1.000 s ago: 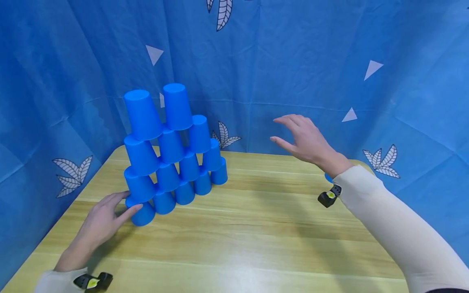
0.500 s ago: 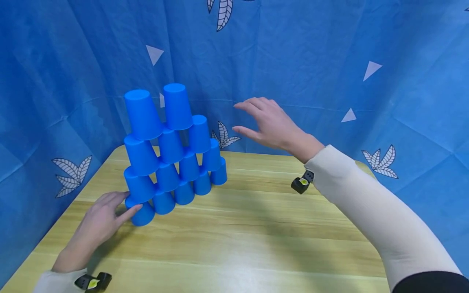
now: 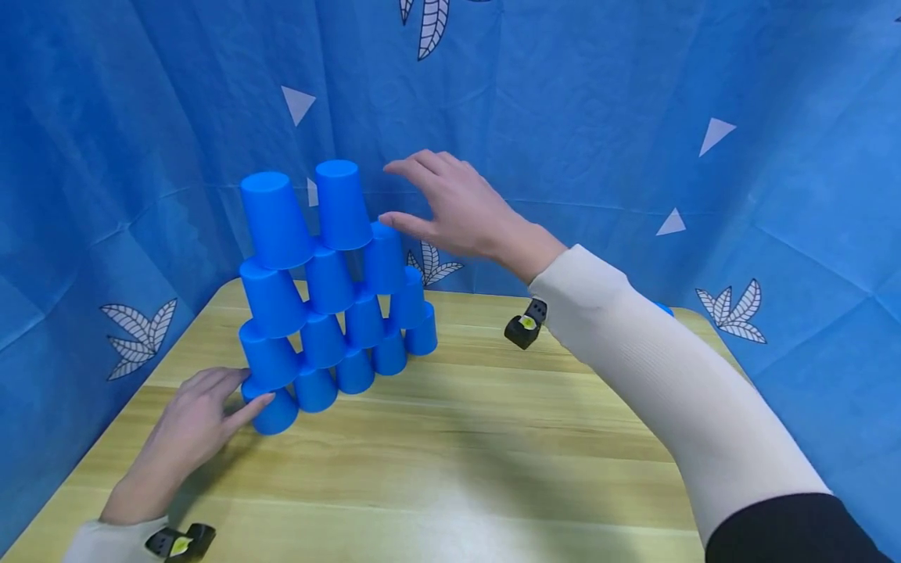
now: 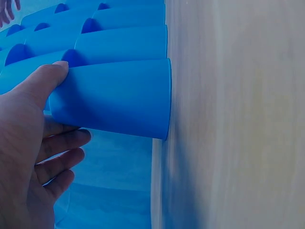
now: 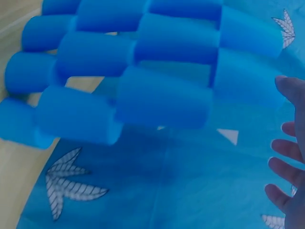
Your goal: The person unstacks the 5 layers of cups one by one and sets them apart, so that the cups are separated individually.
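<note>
Upside-down blue cups stand in a stepped stack on the left of the table. Its upper row has a left cup (image 3: 276, 223) and a right cup (image 3: 342, 207); below are rows of several more. My left hand (image 3: 193, 422) holds the nearest bottom cup (image 4: 114, 98), thumb on one side and index finger on the other. My right hand (image 3: 457, 203) is raised beside the upper right cup, fingers spread and nothing between them. A gap shows between that hand and the cup in the head view. From the right wrist, the fingertips (image 5: 279, 149) appear near the upper row.
A wooden table (image 3: 450, 469) carries the stack, with a blue patterned curtain (image 3: 584, 102) hanging behind and at the sides. At the far right, a small blue object (image 3: 664, 309) peeks out from behind the right sleeve (image 3: 655, 375), mostly hidden.
My right hand has travelled left and upward, from the right side of the table to beside the stack's upper right cup. The left hand and the cups look unmoved.
</note>
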Demonstrator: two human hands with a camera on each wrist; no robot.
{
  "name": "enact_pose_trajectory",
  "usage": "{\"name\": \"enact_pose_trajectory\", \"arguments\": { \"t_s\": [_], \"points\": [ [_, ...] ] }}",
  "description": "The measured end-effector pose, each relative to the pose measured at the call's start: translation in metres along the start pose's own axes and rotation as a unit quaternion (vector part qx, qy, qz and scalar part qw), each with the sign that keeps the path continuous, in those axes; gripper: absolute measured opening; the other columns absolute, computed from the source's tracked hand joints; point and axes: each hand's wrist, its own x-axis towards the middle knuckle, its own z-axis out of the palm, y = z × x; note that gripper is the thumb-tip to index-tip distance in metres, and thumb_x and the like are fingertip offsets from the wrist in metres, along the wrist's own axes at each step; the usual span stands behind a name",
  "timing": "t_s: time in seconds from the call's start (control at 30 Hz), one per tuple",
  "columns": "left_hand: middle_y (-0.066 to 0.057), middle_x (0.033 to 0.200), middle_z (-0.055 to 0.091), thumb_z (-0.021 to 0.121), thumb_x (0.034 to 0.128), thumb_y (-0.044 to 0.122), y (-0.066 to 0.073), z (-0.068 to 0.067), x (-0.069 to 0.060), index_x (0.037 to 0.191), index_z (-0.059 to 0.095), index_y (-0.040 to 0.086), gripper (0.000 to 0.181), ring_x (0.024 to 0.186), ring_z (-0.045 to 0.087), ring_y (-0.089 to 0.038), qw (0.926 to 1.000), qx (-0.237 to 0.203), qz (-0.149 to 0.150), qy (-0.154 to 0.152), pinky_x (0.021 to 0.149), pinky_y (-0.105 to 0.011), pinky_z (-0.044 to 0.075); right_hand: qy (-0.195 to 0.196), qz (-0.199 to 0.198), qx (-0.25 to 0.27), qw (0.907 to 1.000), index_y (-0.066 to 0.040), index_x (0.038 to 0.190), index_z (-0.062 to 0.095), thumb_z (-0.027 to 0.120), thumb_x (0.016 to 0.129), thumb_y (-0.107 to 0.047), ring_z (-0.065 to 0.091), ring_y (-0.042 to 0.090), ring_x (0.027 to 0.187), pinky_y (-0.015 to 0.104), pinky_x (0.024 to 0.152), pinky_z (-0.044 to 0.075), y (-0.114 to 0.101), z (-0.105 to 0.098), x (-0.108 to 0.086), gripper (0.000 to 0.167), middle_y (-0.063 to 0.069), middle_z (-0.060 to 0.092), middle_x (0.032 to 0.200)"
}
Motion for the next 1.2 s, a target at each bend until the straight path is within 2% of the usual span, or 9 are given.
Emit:
{"name": "enact_pose_trajectory", "arguments": {
  "t_s": [0.23, 0.5, 0.63, 0.87, 1.2],
  "points": [
    [-0.022, 0.099, 0.068, 0.074, 0.0867, 0.035, 0.000, 0.002, 0.000, 0.108, 0.067, -0.005, 0.047, 0.095, 0.062, -0.042, 0.9998, 0.001, 0.009, 0.015, 0.084, -0.063, 0.048, -0.002, 0.022, 0.010, 0.9997, -0.025, 0.149, 0.040, 0.046, 0.093, -0.064, 0.037, 0.012, 0.137, 0.029, 0.114, 0.030, -0.019, -0.009, 0.025, 0.069, -0.005, 0.042, 0.149],
    [-0.021, 0.099, 0.069, 0.074, 0.0865, 0.036, 0.002, 0.005, 0.001, 0.108, 0.067, -0.005, 0.046, 0.095, 0.062, -0.041, 0.9996, -0.005, 0.017, 0.023, 0.085, -0.062, 0.049, -0.014, 0.008, -0.003, 0.9999, -0.024, 0.149, 0.041, 0.046, 0.094, -0.062, 0.040, 0.015, 0.135, 0.030, 0.112, 0.034, -0.029, -0.004, 0.040, 0.067, -0.004, 0.043, 0.149],
    [-0.020, 0.098, 0.069, 0.076, 0.0849, 0.034, 0.002, 0.007, 0.002, 0.106, 0.068, -0.005, 0.045, 0.094, 0.062, -0.040, 0.9991, -0.009, 0.028, 0.032, 0.085, -0.061, 0.049, -0.016, 0.012, -0.008, 0.9998, -0.025, 0.149, 0.040, 0.045, 0.094, -0.063, 0.041, 0.014, 0.134, 0.030, 0.110, 0.037, -0.031, -0.002, 0.046, 0.067, -0.004, 0.044, 0.148],
    [-0.019, 0.096, 0.069, 0.077, 0.0831, 0.031, 0.001, 0.006, 0.004, 0.103, 0.068, -0.006, 0.043, 0.092, 0.063, -0.040, 0.9974, -0.016, 0.052, 0.046, 0.083, -0.059, 0.051, -0.028, 0.024, 0.016, 0.9992, -0.024, 0.147, 0.043, 0.046, 0.095, -0.061, 0.043, 0.012, 0.133, 0.028, 0.108, 0.039, -0.035, -0.002, 0.049, 0.064, -0.005, 0.047, 0.146],
    [-0.020, 0.095, 0.069, 0.074, 0.0861, 0.034, -0.002, 0.003, 0.003, 0.102, 0.068, -0.006, 0.044, 0.092, 0.063, -0.040, 0.9965, -0.018, 0.063, 0.052, 0.083, -0.059, 0.051, 0.004, 0.012, 0.044, 0.9990, -0.024, 0.145, 0.046, 0.050, 0.095, -0.057, 0.047, 0.008, 0.128, 0.022, 0.104, 0.042, -0.039, -0.015, 0.039, 0.060, -0.006, 0.049, 0.143]
  ]
}}
